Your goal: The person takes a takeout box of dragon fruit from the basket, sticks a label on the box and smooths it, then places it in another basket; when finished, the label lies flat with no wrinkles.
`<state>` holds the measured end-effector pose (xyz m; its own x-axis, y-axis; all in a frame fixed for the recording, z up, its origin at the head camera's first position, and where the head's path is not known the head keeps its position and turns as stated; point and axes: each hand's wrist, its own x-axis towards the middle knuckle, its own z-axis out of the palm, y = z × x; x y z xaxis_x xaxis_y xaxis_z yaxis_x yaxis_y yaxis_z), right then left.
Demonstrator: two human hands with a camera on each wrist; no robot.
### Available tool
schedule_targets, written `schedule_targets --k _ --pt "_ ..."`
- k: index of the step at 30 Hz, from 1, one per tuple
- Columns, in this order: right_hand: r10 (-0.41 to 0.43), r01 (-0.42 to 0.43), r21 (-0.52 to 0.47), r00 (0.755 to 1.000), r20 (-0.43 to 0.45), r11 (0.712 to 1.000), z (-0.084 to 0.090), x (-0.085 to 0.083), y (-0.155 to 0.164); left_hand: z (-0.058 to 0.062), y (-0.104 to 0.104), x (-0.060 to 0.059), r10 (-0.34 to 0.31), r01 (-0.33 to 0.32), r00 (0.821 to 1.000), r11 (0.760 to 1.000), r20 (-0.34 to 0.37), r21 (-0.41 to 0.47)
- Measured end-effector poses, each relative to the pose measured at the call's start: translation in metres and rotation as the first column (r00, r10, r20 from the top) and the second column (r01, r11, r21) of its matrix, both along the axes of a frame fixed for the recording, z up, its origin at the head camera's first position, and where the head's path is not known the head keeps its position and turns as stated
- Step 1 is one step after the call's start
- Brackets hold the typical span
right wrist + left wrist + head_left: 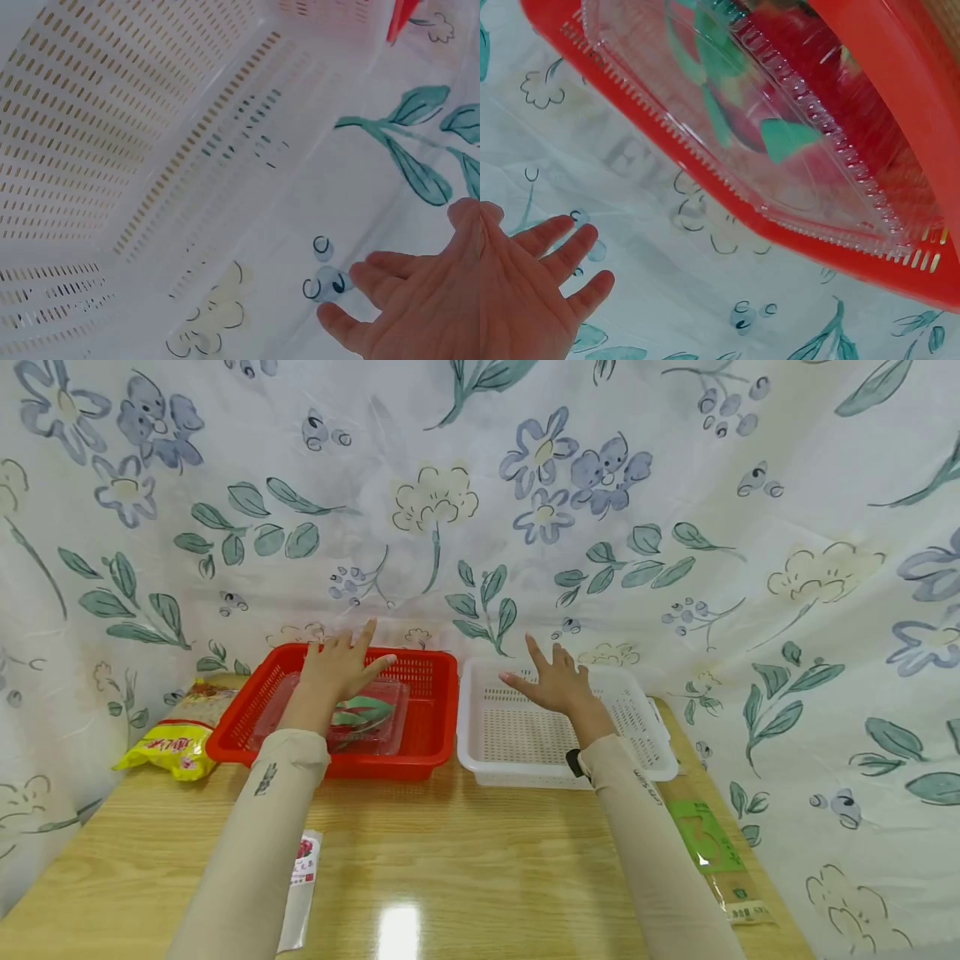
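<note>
two open hands held above two baskets

the left hand hangs over the red basket, fingers straight and spread, gripping nothing. under it, inside the red basket, lies a clear plastic container with green shapes showing through its lid; whether the palm touches the lid cannot be told from the head view. in the left wrist view the left hand's fingers are spread against the flowered cloth, apart from the basket rim.

the right hand is above the white basket, fingers also straight and fanned, with nothing in its hold. the right wrist view shows its fingertips near the slotted far wall of the white basket, not clearly touching it.

the two baskets stand side by side at the back of the wooden table, just beside each other. a yellow packet lies left of the red basket, a small white sachet near the left sleeve, and a long green-labelled packet along the right edge.
</note>
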<state>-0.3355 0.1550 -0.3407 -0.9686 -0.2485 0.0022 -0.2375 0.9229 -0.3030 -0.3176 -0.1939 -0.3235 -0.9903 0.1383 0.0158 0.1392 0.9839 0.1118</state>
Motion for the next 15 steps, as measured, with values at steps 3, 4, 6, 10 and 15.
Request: schedule_targets --k 3,4,6,10,15 --pt "0.005 -0.005 0.009 1.0 0.012 1.0 0.0 0.0 -0.001 0.0 -0.002 0.001 0.008 -0.008 1.0 1.0 0.001 0.003" --pt "0.006 -0.006 0.017 1.0 0.016 1.0 -0.001 0.0 -0.001 0.0 -0.003 0.002 0.01 -0.01 1.0 1.0 0.003 0.002" --pt "0.008 -0.008 0.033 1.0 0.023 0.999 -0.003 -0.001 -0.001 0.0 -0.004 0.003 0.014 -0.014 1.0 1.0 0.01 0.005" --pt "0.013 -0.014 0.047 1.0 0.018 0.999 -0.006 -0.002 -0.001 0.0 -0.006 0.005 0.018 -0.018 0.999 1.0 0.03 0.021" --pt "0.021 -0.021 0.052 1.0 0.001 0.998 -0.007 0.0 -0.003 -0.003 -0.012 0.009 0.024 -0.025 0.999 0.999 0.034 0.035"
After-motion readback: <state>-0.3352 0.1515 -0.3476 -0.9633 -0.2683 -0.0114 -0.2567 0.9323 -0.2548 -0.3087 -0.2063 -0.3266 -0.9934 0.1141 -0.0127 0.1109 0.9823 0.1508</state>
